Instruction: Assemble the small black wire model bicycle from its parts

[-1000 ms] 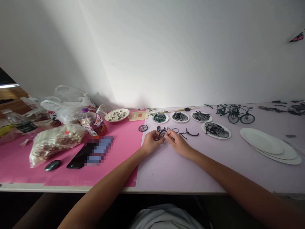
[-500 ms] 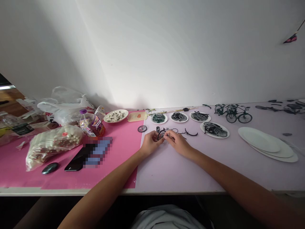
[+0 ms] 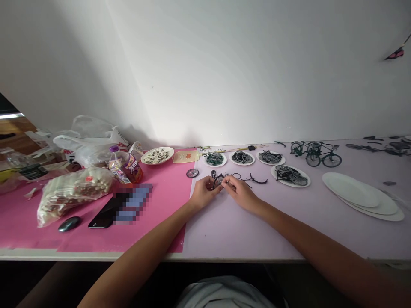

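Between the fingers of my left hand (image 3: 204, 192) is a small black spoked toy bicycle wheel (image 3: 218, 181), gripped near its rim. My right hand (image 3: 239, 190) pinches at the wheel's right side; whatever lies between its fingertips is too small to make out. Just beyond my hands lie small dark bicycle parts, among them a thin ring (image 3: 236, 176) and a curved black piece (image 3: 258, 180). A second spoked wheel (image 3: 192, 173) lies flat on the pink mat to the left.
Plates of parts stand behind my hands, one with green pieces (image 3: 214, 159), another with wheels (image 3: 290, 176). Assembled toy bicycles (image 3: 316, 154) and stacked white plates (image 3: 359, 194) are on the right. At left are a phone (image 3: 107, 211), a mouse (image 3: 69, 223), a bottle (image 3: 125, 167) and bags (image 3: 77, 190).
The whole view has shifted slightly. Both hands stay at the wheel in nearly the same pose.
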`<act>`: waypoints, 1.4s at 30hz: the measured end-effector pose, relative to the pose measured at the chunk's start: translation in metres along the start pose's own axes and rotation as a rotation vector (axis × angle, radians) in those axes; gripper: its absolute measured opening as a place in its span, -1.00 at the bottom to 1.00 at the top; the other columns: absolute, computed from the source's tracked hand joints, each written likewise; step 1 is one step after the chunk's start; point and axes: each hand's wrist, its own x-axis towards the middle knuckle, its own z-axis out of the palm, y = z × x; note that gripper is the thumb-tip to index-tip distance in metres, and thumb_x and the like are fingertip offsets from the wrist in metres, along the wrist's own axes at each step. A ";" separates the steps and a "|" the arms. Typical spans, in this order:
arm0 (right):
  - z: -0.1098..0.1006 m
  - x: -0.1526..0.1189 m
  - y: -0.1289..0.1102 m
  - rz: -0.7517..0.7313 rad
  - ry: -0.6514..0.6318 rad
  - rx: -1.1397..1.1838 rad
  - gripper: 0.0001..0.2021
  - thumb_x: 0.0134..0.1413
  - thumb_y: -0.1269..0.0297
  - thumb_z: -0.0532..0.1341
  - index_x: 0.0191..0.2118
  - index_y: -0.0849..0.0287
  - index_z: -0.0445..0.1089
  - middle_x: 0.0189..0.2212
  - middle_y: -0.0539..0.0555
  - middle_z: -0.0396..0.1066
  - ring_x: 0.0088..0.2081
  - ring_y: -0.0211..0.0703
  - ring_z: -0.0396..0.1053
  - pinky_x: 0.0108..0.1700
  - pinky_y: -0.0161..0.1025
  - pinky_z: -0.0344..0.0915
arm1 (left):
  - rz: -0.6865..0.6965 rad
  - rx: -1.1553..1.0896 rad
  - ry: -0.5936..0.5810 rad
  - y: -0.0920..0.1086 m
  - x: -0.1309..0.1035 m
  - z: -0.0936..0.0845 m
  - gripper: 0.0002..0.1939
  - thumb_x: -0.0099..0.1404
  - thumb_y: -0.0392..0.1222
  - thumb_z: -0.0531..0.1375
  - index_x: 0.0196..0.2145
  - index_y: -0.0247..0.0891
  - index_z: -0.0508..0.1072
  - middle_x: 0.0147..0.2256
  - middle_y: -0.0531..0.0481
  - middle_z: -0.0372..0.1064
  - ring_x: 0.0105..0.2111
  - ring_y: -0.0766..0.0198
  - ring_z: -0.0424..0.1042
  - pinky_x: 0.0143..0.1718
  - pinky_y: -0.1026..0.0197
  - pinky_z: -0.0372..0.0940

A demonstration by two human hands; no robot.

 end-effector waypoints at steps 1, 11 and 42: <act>0.000 0.000 0.000 -0.008 0.002 -0.008 -0.76 0.34 0.06 0.09 -0.17 0.10 0.37 -0.54 -0.09 0.29 -0.56 -0.24 0.15 -0.48 -0.30 0.00 | 0.000 0.003 0.006 -0.001 0.000 0.000 -0.63 0.12 0.02 0.35 -0.47 -0.23 0.27 -0.53 0.17 0.14 -0.53 0.42 0.08 -0.50 0.31 0.00; 0.001 0.000 0.008 -0.103 0.102 -0.175 -0.82 0.25 0.19 0.21 -0.19 0.12 0.53 -0.60 -0.08 0.26 -0.57 -0.26 0.19 -0.46 -0.34 0.09 | -0.004 -0.025 0.039 -0.003 -0.001 0.003 -0.73 0.10 -0.07 0.36 -0.45 -0.27 0.38 -0.51 0.10 0.36 -0.51 0.38 0.28 -0.48 0.31 0.16; 0.007 0.001 0.002 -0.291 0.315 -0.403 -0.82 0.20 0.29 0.22 -0.30 0.11 0.61 -0.57 0.02 0.49 -0.54 -0.24 0.34 -0.40 -0.33 0.20 | 0.062 -0.057 0.096 0.001 -0.004 0.005 -0.80 0.10 -0.14 0.36 -0.38 -0.29 0.47 -0.41 -0.01 0.54 -0.37 0.24 0.54 -0.30 0.23 0.43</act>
